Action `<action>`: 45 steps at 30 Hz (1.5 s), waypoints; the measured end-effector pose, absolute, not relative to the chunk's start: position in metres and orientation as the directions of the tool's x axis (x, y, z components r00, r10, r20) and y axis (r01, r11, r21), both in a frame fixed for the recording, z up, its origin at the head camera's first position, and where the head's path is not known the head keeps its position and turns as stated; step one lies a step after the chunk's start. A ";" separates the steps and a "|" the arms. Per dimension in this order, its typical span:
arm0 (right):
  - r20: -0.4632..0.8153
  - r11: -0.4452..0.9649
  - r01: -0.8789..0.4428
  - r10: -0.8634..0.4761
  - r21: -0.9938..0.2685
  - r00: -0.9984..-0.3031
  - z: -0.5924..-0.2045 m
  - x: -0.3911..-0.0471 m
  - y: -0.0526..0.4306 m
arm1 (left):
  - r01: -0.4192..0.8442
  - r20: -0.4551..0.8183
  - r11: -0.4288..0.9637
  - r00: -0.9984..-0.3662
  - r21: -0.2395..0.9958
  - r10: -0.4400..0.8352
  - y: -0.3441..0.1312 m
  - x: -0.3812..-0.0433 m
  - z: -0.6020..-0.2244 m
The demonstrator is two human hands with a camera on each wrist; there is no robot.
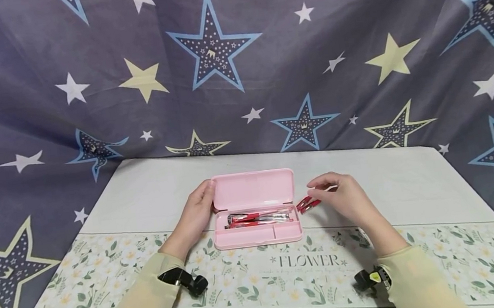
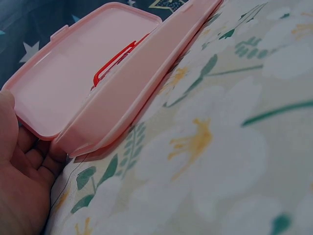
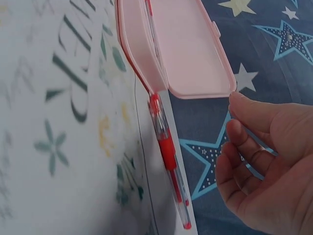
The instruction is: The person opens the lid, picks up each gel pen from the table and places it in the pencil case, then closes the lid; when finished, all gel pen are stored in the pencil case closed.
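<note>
L hand is the one to watch imo. It's clamped on the left end of the case, thumb on the lid, fingers tucked behind. Case sits open just right of it. If that grip tugs or tilts, the case could slide or tip, and the pens inside would prob spill toward whoever's wearing the sleeves, bc they're just piled loose.

R hand is well apart from the L and empty afaict, fingers loosely bent, right by two red pens. Those look to be on the desk, btwn R hand and the case, near ends close to its wall (can't tell if touching). A clumsy nudge from R hand could roll them away or ram them into the case. Grabbing both at once, one might slip, since their ends aren't even. Also, a careless R hand swing could clip the lid and drop it on L thumb. No idea if the hinge holds up solo tbh.
</note>
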State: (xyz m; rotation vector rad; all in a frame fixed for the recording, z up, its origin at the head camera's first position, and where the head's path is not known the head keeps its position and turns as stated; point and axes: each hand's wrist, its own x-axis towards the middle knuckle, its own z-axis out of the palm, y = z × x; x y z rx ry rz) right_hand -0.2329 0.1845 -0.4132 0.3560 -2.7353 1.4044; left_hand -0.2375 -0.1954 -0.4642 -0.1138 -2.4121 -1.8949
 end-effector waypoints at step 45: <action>0.066 0.566 -0.126 -0.126 -0.815 -0.990 -0.430 -0.247 0.229 | 0.108 0.107 0.247 -0.994 0.963 0.021 -0.197 -0.236 -0.466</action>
